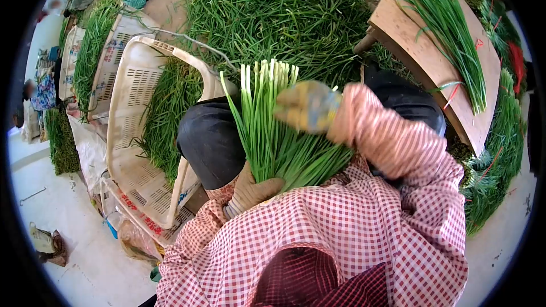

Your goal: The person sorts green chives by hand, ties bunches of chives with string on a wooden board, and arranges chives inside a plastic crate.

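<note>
My left hand (256, 190), in a pale glove, is closed round the lower part of a bunch of long green stalks (267, 131) held over my lap. The white cut ends of the bunch point away from me, and the leafy ends spread toward my chest. My right hand (307, 106), in a yellow and grey glove, is beside the upper right of the bunch, blurred by motion. Its fingers are smeared, so what they hold, if anything, cannot be made out.
A large pile of loose green stalks (273, 17) lies ahead. At the left stands a tilted white basket (132, 131) with greens inside. A wooden board (409, 40) at the right bears a tied bunch (455, 40). More bundles (497, 165) lie beyond it.
</note>
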